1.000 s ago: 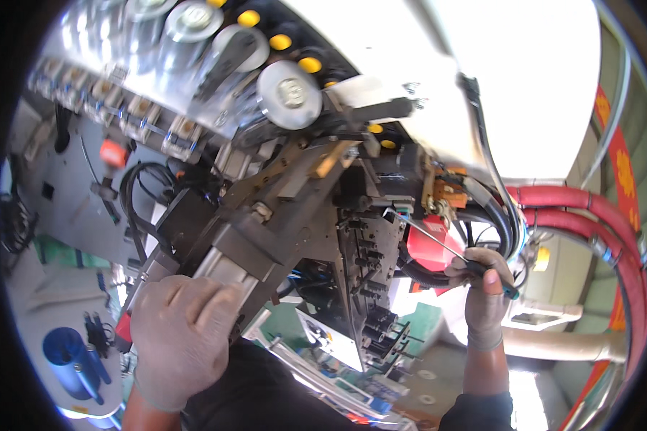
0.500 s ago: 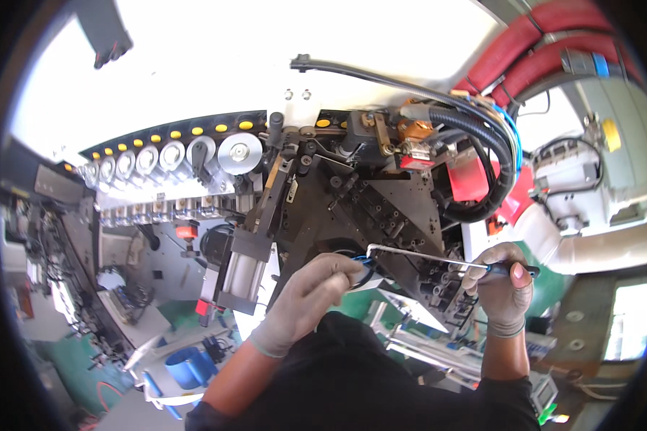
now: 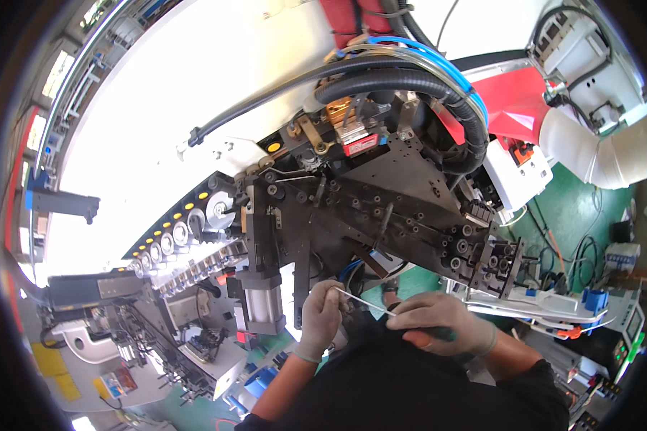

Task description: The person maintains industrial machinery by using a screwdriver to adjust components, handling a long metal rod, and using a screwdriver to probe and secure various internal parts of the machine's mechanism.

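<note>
Both my hands wear light grey work gloves. My right hand [image 3: 442, 323] is closed round the dark green handle of a screwdriver [image 3: 365, 300], whose long thin metal shaft points left. At the shaft's far end, my left hand [image 3: 320, 321] is closed in a pinch on the tip, which its fingers hide. The tool lies across in front of my body, just nearer than a black machine plate assembly [image 3: 381, 208] with bolts and rollers. A grey pneumatic cylinder [image 3: 261, 305] stands left of my left hand.
A row of shiny metal reels [image 3: 181, 231] runs off to the left. Black and blue hoses [image 3: 474, 122] arch over the machine at upper right. A white side table [image 3: 539, 305] with blue parts stands right of my hands. A white duct [image 3: 604, 151] passes at far right.
The view has turned and shifted. The screwdriver has come in nearer my body. My left hand, formerly beside its whitish bent tip, now pinches that end; the right hand keeps the handle.
</note>
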`<control>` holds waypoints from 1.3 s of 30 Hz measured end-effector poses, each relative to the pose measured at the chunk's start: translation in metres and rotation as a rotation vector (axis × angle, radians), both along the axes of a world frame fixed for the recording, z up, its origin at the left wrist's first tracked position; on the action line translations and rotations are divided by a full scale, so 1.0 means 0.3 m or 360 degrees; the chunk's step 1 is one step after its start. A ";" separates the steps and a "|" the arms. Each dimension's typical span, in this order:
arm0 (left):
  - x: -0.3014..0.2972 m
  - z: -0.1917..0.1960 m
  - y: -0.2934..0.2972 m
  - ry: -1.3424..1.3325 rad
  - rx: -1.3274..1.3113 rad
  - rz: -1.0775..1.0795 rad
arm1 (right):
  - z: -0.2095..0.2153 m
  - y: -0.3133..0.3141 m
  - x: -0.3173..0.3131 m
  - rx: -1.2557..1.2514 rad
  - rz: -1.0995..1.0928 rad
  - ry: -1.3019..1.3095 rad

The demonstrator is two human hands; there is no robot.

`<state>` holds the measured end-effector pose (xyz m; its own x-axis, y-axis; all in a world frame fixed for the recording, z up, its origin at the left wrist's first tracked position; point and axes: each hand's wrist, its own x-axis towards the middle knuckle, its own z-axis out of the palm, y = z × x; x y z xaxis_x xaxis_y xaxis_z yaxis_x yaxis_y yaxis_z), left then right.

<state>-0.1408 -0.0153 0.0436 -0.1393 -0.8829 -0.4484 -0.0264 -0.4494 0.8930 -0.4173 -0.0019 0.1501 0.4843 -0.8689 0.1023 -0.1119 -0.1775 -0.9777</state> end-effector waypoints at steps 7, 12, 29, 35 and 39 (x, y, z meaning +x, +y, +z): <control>-0.056 0.108 -0.077 0.0682 0.0165 0.0586 | -0.093 0.024 0.084 -0.0095 0.0008 -0.0229; -0.039 0.134 -0.079 0.1432 0.0466 0.0557 | -0.065 -0.043 0.087 -0.0318 0.0058 -0.0402; 0.446 0.024 0.024 -0.1317 -0.1108 0.0161 | -0.001 -0.272 0.095 -0.0042 -0.1115 0.0051; 0.590 -0.057 0.141 -0.1234 -0.1172 -0.0023 | 0.153 -0.470 0.315 -0.0403 -0.0865 0.0554; 0.579 -0.081 0.066 -0.1259 -0.1298 0.0120 | 0.227 -0.678 0.470 -0.0610 -0.0548 0.1251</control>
<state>0.0329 0.0046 0.0193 -0.0067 -0.9458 0.3246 -0.7096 0.2332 0.6649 -0.2764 -0.2051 0.2183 0.2589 -0.9519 0.1638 -0.8216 -0.3062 -0.4809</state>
